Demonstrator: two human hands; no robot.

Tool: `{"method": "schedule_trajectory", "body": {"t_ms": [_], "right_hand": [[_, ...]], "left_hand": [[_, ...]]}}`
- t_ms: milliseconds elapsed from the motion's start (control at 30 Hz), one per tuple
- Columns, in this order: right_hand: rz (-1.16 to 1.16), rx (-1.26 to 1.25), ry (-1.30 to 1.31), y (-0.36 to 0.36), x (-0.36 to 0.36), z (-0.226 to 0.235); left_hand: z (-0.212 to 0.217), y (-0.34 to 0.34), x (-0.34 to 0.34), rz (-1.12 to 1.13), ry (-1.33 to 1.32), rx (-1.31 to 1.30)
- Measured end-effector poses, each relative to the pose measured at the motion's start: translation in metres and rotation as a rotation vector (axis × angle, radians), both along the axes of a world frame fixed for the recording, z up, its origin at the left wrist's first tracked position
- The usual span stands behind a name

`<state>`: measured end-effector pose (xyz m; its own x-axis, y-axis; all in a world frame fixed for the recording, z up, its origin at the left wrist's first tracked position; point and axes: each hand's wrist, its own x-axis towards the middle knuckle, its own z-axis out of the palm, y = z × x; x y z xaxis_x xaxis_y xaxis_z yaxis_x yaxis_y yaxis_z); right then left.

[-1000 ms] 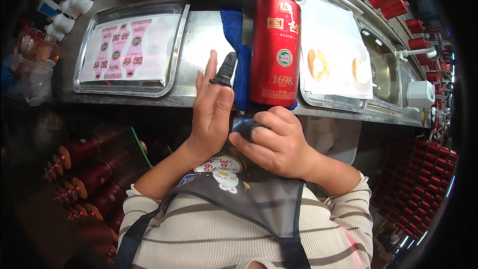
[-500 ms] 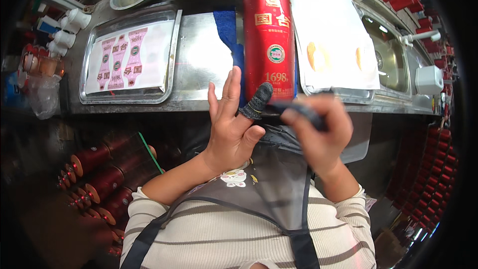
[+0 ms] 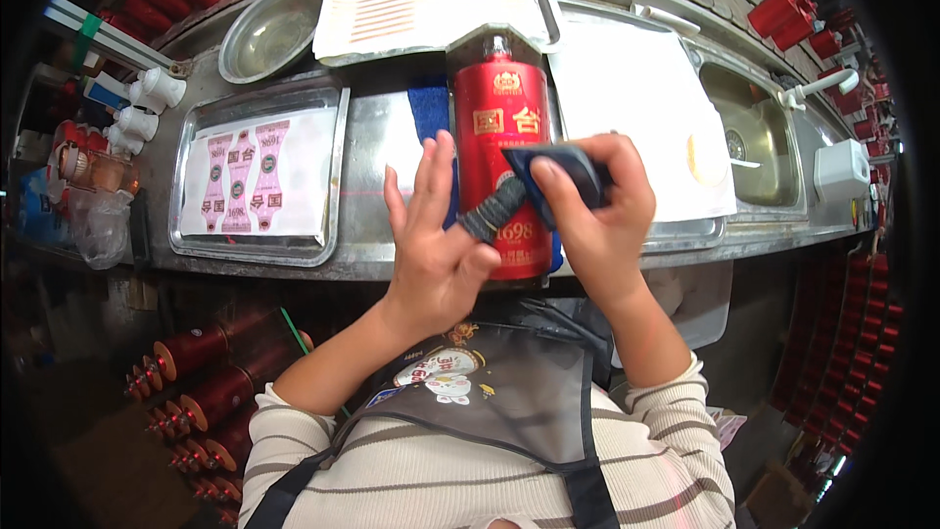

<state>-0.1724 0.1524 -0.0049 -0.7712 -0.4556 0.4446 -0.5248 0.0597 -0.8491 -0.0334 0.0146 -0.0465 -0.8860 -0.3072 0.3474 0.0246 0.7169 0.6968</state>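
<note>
A red bottle (image 3: 501, 98) with gold lettering and a dark neck lies on its back across the metal counter, its neck pointing away from me. My left hand (image 3: 431, 255) is in front of its lower part with the fingers spread. A dark grey knitted sleeve (image 3: 493, 214) covers its index finger, which overlaps the bottle's front; whether it touches is unclear. Between the thumb and fingers of my right hand (image 3: 609, 225) is a dark blue-black wedge-shaped scraper (image 3: 573, 174), its pointed edge over the bottle. The scraper partly hides the label.
Left of the bottle, a metal tray (image 3: 333, 176) carries pink labels (image 3: 238, 176). A blue cloth (image 3: 428, 115) lies beside the bottle. Farther back are a steel bowl (image 3: 269, 34) and a sheet of thin strips (image 3: 421, 10). On the right, white paper (image 3: 627, 88) borders a sink (image 3: 739, 122).
My right hand has brought the scraper up and inward over the bottle, near my left index finger. My left hand stays spread. The whole view has shifted, showing more of the far counter.
</note>
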Motion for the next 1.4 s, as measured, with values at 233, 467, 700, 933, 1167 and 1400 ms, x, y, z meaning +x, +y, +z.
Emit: {"method": "schedule_trajectory", "body": {"t_ms": [233,467,700,933,1167,1400], "right_hand": [[0.041,-0.038,-0.002,-0.029,-0.054,0.011],[-0.086,-0.011,-0.13,-0.018,-0.061,0.001],[-0.096,-0.078,-0.28,0.004,-0.054,-0.007],[-0.153,-0.021,-0.389,0.033,-0.062,-0.037],[-0.06,-0.061,-0.581,0.049,-0.054,-0.025],[-0.02,-0.122,-0.595,0.043,-0.07,-0.018]], "left_hand": [[0.003,-0.047,-0.056,0.064,0.08,0.047],[0.01,-0.034,-0.036,0.103,0.052,0.25],[0.022,-0.061,-0.049,0.375,0.265,0.48],[0.012,-0.243,-0.115,0.682,0.023,-0.01],[-0.012,-0.311,-0.169,0.729,-0.417,-0.075],[0.013,-0.318,-0.176,0.652,-0.461,-0.22]]}}
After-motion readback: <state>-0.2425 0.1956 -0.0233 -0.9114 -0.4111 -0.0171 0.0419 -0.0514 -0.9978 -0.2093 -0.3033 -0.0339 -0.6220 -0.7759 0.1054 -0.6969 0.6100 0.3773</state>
